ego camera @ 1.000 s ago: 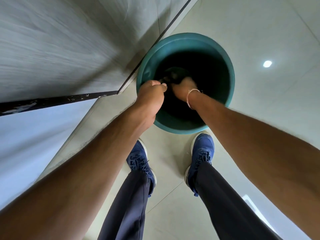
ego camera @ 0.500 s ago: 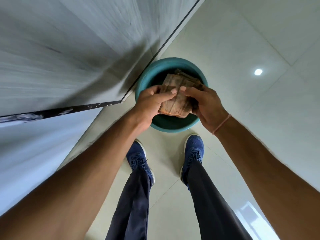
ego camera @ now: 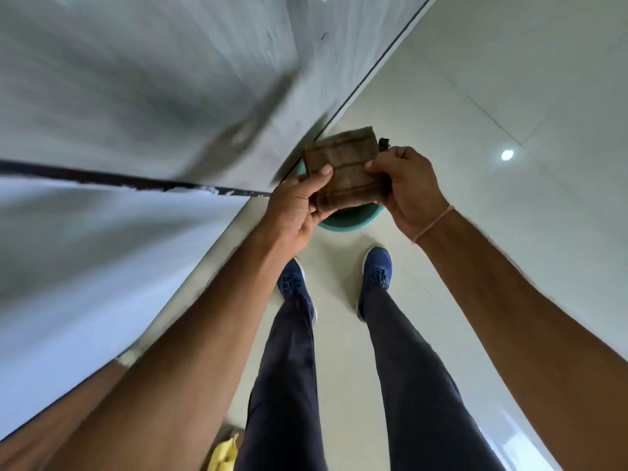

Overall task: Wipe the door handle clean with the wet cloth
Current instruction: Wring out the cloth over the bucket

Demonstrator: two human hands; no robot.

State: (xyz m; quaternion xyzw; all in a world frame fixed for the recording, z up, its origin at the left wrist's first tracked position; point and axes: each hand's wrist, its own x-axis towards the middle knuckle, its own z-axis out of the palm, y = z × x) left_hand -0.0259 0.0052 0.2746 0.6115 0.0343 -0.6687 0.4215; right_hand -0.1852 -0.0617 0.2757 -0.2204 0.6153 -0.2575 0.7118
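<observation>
While half a second ago I held the cloth [ego camera: 346, 171] low over the bucket [ego camera: 350, 220], it now sits higher above it, folded flat, hiding most of the rim. My left hand [ego camera: 299, 205] pinches its left edge, thumb on top; my right hand [ego camera: 407, 185] has its fingers [ego camera: 406, 154] curled round the right edge. My shoes [ego camera: 377, 270] stand just behind the bucket on the floor [ego camera: 509, 79].

Cloth [ego camera: 345, 171] between both hands, seemingly above bucket [ego camera: 350, 219]; shoes [ego camera: 375, 273] behind.
</observation>
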